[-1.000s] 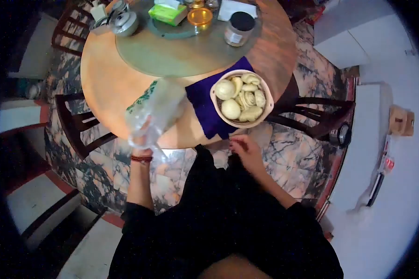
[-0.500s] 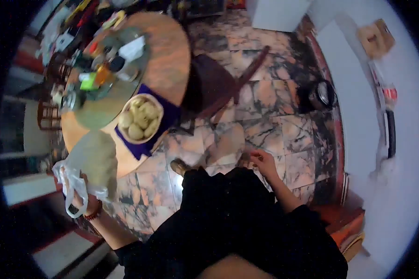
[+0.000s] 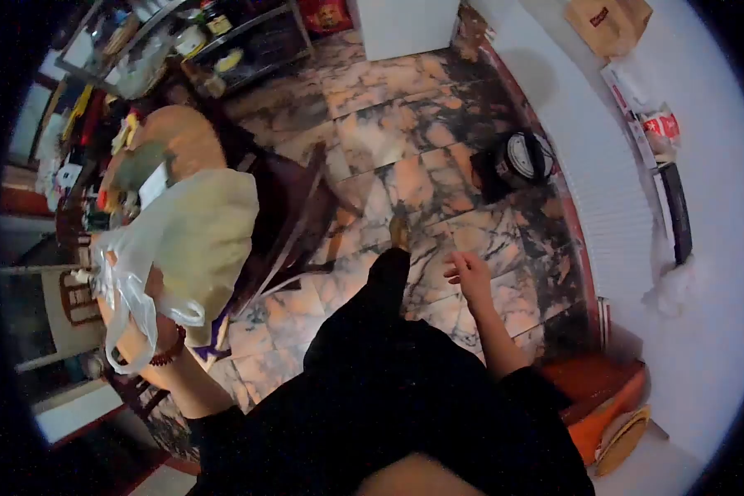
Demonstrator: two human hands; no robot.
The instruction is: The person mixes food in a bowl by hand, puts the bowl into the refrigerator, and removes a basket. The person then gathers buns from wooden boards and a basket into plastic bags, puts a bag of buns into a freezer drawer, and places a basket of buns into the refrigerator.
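A full, pale plastic bag [image 3: 211, 227] hangs by its white handles from my left hand [image 3: 153, 306], which is closed around it and partly covered by the plastic. A beaded bracelet [image 3: 172, 347] circles that wrist. The bag hides much of the round table [image 3: 186, 136] behind it. My right hand [image 3: 467, 271] is held over the marble floor with its fingers loosely apart and nothing in it.
A dark chair [image 3: 285, 215] stands beside the table. Near the right wall a round black-and-white appliance [image 3: 527, 159] rests on the floor. An orange-red piece of furniture [image 3: 608, 397] is at lower right. Shelves [image 3: 252, 50] stand at the back, and a paper bag [image 3: 608, 25] at upper right.
The view has turned right, away from the table. My left hand has lifted the plastic bag off the table area. The basket of buns is no longer visible, and one foot has stepped forward.
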